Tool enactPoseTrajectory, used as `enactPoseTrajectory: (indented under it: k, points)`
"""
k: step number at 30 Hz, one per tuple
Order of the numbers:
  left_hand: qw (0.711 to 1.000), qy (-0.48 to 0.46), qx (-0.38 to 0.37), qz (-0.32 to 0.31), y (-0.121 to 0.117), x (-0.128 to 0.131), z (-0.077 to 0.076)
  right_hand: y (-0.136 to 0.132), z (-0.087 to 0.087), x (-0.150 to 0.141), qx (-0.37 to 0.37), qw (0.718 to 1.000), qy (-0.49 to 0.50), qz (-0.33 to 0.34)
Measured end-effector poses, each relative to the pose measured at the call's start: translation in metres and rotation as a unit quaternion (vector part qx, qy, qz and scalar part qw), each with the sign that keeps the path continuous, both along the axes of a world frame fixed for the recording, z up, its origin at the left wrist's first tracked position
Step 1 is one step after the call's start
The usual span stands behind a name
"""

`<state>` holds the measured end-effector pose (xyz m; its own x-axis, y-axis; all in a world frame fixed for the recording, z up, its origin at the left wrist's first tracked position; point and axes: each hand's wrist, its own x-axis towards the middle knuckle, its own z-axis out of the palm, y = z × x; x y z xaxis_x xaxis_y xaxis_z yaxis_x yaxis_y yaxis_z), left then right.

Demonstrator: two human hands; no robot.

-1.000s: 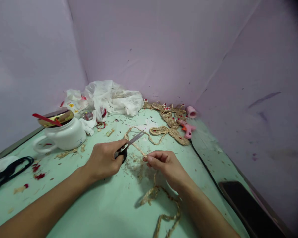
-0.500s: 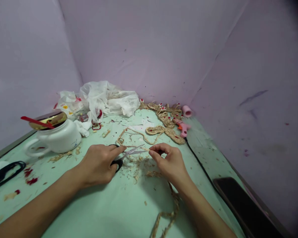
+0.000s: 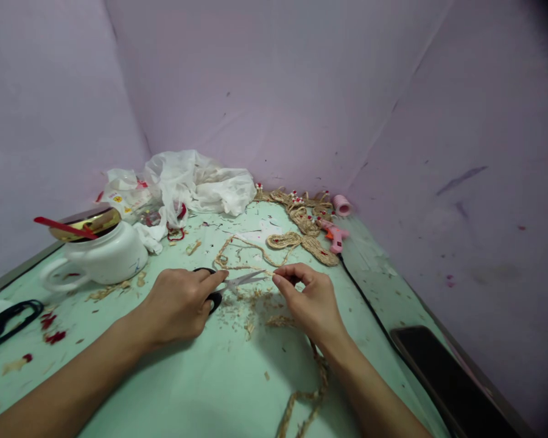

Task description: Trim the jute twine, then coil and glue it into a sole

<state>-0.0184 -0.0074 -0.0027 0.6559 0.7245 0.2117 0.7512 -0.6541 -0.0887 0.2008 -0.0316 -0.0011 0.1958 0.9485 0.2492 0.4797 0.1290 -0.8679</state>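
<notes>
1. Left hand (image 3: 178,301) grasps a pair of scissors (image 3: 245,279) by the black handles, its blades parted and pointing towards the other hand.
2. Right hand (image 3: 313,298) pinches a bit of pale braided cord (image 3: 218,255) between thumb and fingertips, just beside the scissor tips; whether the blades touch the cord, I cannot tell.
3. Beyond the scissors, that cord lies in a loose loop on the green table (image 3: 187,383), near a flat, coiled cord piece (image 3: 319,248) with two lobes.
4. Under and beside the right forearm runs a darker length of braid (image 3: 322,371). Fibre scraps (image 3: 251,307) lie scattered between the hands.
5. Near the coiled piece sits a pink glue gun (image 3: 340,237). On the left stands a white mug (image 3: 107,255), and a crumpled plastic bag (image 3: 201,182) lies by the back wall (image 3: 274,91).
</notes>
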Motion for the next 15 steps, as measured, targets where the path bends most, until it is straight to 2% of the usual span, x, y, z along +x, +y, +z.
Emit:
enactPoseTrajectory:
  k: [6, 15]
  points:
    - [1.0, -0.009, 0.018, 0.0, -0.0001, -0.0008, -0.0013, 0.0024, -0.0001, 0.0008, -0.031, 0.999, 0.04, -0.015]
    - [1.0, -0.007, 0.011, 0.027, -0.0008, 0.0021, -0.0025, 0.0003, -0.0006, -0.0013, -0.005, 1.0, 0.02, -0.002]
